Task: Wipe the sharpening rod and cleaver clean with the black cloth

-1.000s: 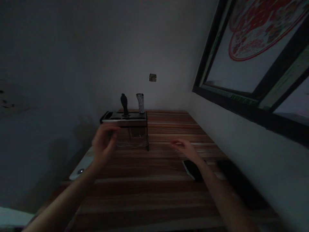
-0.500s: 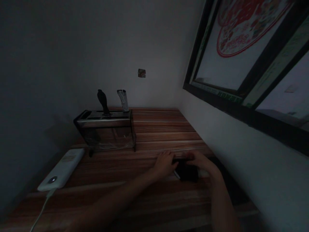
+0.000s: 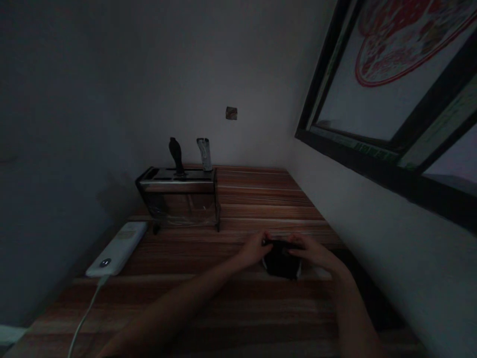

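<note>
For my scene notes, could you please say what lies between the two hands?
The head view shows a black object between the left hand and right hand.

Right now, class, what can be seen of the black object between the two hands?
The black object is roughly four-sided, wider at the top, with pale slivers along its left and right edges; dimness hides its material and details. The left hand grips its upper left corner, the right hand its upper right. It is over the striped, wood-look tabletop; whether it rests there is unclear.
</note>
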Demonstrator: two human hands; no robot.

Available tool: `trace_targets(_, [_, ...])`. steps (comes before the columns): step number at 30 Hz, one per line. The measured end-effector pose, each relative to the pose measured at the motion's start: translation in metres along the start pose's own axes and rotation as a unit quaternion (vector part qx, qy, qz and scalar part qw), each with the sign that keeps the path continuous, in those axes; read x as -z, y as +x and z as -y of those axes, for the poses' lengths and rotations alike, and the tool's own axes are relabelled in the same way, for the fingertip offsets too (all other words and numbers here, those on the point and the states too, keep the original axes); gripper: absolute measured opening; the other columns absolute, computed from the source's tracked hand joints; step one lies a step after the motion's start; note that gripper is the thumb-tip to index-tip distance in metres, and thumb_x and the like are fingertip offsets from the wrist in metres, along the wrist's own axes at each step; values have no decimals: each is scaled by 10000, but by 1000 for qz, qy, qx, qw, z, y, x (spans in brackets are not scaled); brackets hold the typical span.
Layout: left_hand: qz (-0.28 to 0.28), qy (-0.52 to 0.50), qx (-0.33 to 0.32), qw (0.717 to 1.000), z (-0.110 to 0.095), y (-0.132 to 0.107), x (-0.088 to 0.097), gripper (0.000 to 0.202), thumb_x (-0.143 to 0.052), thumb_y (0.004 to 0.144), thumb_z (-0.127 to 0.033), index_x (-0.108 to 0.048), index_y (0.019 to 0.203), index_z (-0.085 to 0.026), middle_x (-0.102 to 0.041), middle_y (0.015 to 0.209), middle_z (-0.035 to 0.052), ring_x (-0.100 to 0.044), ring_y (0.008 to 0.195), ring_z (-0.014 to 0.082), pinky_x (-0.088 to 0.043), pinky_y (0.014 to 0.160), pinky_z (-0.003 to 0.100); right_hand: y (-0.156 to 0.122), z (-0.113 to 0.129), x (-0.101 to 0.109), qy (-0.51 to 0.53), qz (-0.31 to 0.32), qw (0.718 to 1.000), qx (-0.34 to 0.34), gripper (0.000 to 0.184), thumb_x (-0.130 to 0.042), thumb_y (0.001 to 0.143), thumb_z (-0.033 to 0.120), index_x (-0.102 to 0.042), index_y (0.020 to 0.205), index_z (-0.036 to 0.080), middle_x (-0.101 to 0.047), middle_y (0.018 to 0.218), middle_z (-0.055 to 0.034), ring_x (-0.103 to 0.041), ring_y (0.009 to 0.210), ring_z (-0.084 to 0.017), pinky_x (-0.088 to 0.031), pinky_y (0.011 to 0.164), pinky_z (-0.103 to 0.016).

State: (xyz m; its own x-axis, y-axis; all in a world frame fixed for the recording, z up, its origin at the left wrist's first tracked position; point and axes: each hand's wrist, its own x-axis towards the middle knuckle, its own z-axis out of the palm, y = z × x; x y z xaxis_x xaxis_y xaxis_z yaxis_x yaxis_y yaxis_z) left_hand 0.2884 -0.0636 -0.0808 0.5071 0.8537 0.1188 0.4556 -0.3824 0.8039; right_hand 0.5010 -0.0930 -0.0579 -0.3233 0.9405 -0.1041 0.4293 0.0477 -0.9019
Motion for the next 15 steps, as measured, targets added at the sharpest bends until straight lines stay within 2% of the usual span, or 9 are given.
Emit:
trace_targets(3, [-21, -28, 14, 999, 4, -12, 19, 175, -517, 753, -156, -479, 919, -198, -591, 857, 5, -553, 790, 144, -425, 681, 241, 7, 4, -12, 44, 28, 999, 7, 299, -658, 667, 347, -543, 902, 204, -634, 863, -18, -596, 830, -195, -455, 747, -319])
trace_targets(8, [-42, -45, 28, 998, 16, -44, 58, 199, -526, 747, -172, -504, 943, -194, -598, 795, -1, -562, 729, 151, -431, 637, 244, 25, 10, -48, 87, 18, 996, 27, 327, -697, 629, 342, -568, 901, 212, -628, 889, -22, -589, 859, -196, -446, 792, -340])
trace_targets(12, [-71, -34, 30, 996, 32, -71, 90, 188, -527, 741, -164, -537, 927, -194, -618, 867, 13, -571, 823, 166, -437, 728, 260, 39, 23, -85, 106, -7, 993, 42, 294, -703, 627, 315, -585, 880, 221, -618, 900, -15, -586, 866, -195, -451, 793, -341])
trace_targets(15, [-90, -19, 29, 995, 46, -86, 116, 194, -518, 754, -177, -552, 945, -196, -635, 925, 25, -576, 896, 177, -430, 805, 280, 54, 37, -114, 128, -5, 988, 87, 264, -685, 643, 259, -589, 887, 225, -616, 900, -12, -587, 877, -192, -448, 812, -344])
